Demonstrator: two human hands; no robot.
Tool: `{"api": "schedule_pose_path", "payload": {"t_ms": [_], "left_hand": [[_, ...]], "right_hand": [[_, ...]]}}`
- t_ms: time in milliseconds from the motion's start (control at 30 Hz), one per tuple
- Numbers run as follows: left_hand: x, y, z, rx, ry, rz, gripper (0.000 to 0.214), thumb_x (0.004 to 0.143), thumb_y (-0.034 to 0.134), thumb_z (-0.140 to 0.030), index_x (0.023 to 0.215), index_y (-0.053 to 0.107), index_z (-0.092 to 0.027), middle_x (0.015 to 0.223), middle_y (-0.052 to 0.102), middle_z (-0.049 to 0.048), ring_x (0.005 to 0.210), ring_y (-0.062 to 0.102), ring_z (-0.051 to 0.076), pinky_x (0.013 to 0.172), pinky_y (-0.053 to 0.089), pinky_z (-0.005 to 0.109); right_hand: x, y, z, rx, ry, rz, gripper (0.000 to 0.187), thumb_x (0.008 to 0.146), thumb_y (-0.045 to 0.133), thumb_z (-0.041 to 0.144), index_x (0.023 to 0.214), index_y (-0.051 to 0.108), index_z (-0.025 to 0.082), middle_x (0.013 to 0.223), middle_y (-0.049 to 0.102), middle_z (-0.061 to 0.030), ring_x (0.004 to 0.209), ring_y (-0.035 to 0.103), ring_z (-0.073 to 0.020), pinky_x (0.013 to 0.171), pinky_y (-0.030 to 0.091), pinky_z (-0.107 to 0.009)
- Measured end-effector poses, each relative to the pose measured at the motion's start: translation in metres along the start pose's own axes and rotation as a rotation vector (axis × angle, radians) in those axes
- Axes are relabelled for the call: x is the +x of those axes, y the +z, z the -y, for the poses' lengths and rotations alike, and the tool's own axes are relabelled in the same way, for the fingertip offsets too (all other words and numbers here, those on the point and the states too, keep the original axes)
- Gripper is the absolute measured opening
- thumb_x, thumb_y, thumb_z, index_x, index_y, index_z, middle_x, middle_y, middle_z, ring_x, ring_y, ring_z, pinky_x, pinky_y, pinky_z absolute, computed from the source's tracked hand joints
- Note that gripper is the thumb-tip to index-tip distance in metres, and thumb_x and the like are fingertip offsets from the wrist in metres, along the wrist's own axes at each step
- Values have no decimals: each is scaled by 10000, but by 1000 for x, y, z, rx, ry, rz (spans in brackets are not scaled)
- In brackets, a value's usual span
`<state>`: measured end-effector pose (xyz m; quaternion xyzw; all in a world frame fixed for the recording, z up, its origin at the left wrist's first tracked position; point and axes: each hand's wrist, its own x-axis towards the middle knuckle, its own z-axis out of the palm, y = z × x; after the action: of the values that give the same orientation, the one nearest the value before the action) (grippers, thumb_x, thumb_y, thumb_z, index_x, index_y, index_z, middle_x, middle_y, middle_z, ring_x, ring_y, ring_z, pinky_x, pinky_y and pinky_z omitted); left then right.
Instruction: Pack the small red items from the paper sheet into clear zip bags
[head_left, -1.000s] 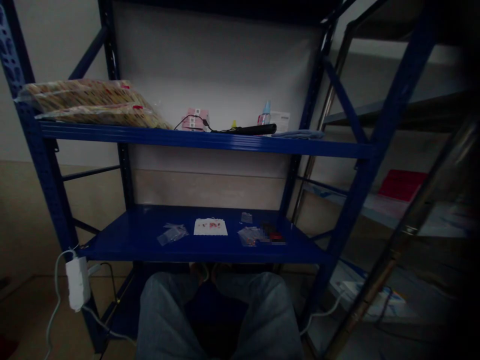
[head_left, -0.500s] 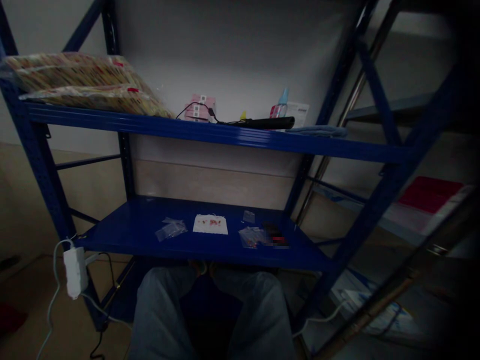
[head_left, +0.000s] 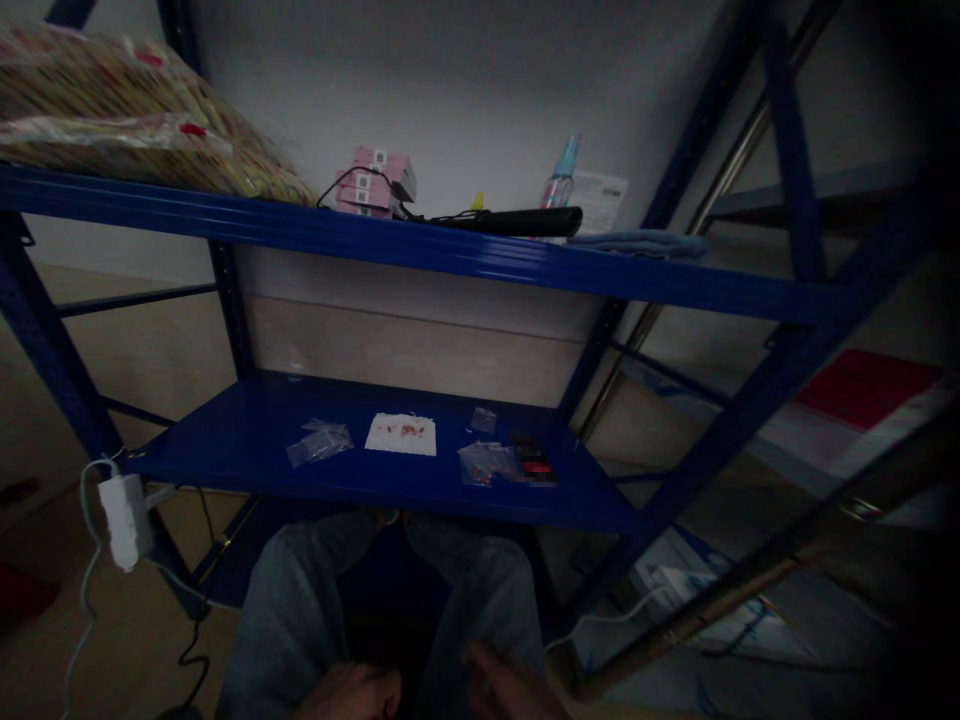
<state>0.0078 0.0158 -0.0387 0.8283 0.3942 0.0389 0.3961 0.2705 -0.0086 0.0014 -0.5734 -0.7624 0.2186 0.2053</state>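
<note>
My left hand (head_left: 351, 692) is at the bottom edge, over the inner side of my left thigh. Its fingers look bent, but their tips are dark and partly cut off. Over the right thigh is my right hand (head_left: 514, 688), fingers somewhat apart, with nothing seen in it. Both hands are well below the blue shelf (head_left: 405, 485). On that shelf lies a white sheet (head_left: 379, 440) with small reddish pieces on it. Clear plastic bags (head_left: 321, 442) are left of it. Another clear bag (head_left: 480, 462) with small bits inside lies to the right, beside a dark, blurred-out item (head_left: 534, 460).
The upper shelf (head_left: 450, 240) holds large plastic-wrapped bundles (head_left: 135, 130), pink boxes (head_left: 367, 190), a black rod-shaped device (head_left: 525, 222), a spray bottle (head_left: 561, 175) and a blue cloth (head_left: 645, 244). A white power strip (head_left: 124, 520) hangs at the left post. A metal pole (head_left: 750, 580) slants on the right.
Both my hands have come into view at the bottom edge. The camera has shifted, so the lower shelf and its things sit slightly further left and higher. The things on it look unmoved.
</note>
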Motion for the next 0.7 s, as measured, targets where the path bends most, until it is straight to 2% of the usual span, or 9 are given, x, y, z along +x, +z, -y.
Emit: {"api": "schedule_pose_path", "payload": {"t_ms": [67,133,200,233,333,400,500,700], "left_hand": [[2,2,7,92,2,22,240,804,523,-199,1009,626,-268,1053,675,24,906,626,204,778,453,278],[-1,-2,9,135,41,55,269,829,499,-183,1054,610,-279,1103,660,29,945,628,205,795,450,275],[-4,-11,8,157,108,61,259,858,480,-191,1067,600,-285,1092,653,25,963,623,199,820,444,269],[-6,-17,6,162,139,46,250,873,470,-199,1070,597,-286,1088,649,22,977,617,194,839,439,266],[-5,-31,2,154,174,-12,224,906,450,-227,1070,591,-288,1087,641,10,1007,601,178,888,422,256],[-3,-33,2,127,183,-32,217,920,441,-234,1065,591,-290,1093,643,0,1013,599,167,897,419,249],[-1,-29,4,99,203,-22,218,921,441,-231,1061,596,-295,1085,654,-6,1011,604,163,897,417,251],[-15,-22,-4,124,224,8,246,915,430,-225,1072,613,-276,1065,667,25,998,613,196,882,432,289]], "right_hand": [[35,-11,-4,41,-63,-75,364,813,474,225,1139,619,293,1014,693,-56,898,671,-198,784,531,-294],[78,-32,-9,-8,-77,-298,332,871,426,196,1159,587,231,1081,655,-78,957,642,-196,852,504,-311],[120,-56,-19,-149,11,-512,360,909,377,164,1227,543,189,1135,623,-114,1025,614,-207,911,466,-325],[136,-66,-26,-245,93,-556,399,908,375,140,1283,506,176,1182,602,-135,1044,609,-219,903,462,-327],[166,-80,-48,-503,334,-461,525,876,435,90,1396,391,149,1099,642,-162,948,652,-258,810,473,-347],[172,-78,-59,-586,399,-365,463,897,446,123,1360,438,141,988,677,-152,898,671,-266,775,468,-343],[174,-69,-69,-623,400,-296,312,957,415,244,1211,571,149,959,688,-154,899,676,-257,756,459,-322],[173,-66,-72,-604,356,-315,286,984,375,252,1106,622,173,985,697,-129,912,673,-214,750,432,-271]]}}
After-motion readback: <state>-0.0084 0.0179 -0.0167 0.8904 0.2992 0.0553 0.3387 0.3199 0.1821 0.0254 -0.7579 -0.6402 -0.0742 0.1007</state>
